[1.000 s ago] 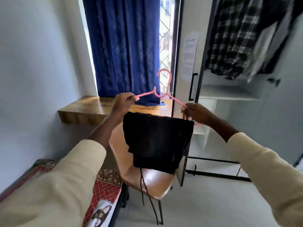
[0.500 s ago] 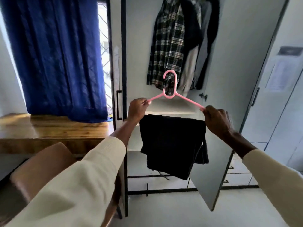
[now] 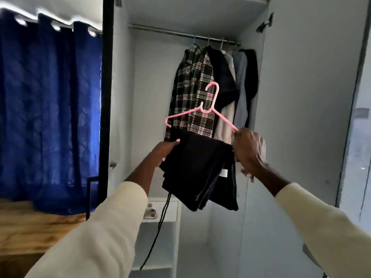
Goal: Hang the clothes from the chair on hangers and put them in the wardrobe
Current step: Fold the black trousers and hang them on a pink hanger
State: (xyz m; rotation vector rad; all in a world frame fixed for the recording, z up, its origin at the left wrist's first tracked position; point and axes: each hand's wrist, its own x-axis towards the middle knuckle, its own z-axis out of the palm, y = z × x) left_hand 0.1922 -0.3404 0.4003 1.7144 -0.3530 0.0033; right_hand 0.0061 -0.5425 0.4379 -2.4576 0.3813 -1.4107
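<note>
In front of the open wardrobe: a pink hanger (image 3: 208,111) is held up with black trousers (image 3: 200,171) folded over its bottom bar; its hook points up, level with the hanging clothes
Right hand: the right hand (image 3: 250,151) pinches the right end of the hanger, fingers curled round the tip
Left hand: the left hand (image 3: 163,152) rests against the left edge of the trousers below the hanger's left corner, fingers fairly straight; whether the thumb grips the cloth from behind I cannot tell
Trousers: doubled over the bar, lower edge slanting down to the right; a white label shows near the right side; a thin black cord (image 3: 158,229) dangles from the bottom
Wardrobe: the wardrobe (image 3: 152,77) stands open; a rail (image 3: 160,31) runs across the top; a plaid shirt (image 3: 192,91) and a few dark and pale garments hang at its right end, behind the hanger
Side: blue curtain (image 3: 50,109) at left, above a wooden desk (image 3: 30,227)
</note>
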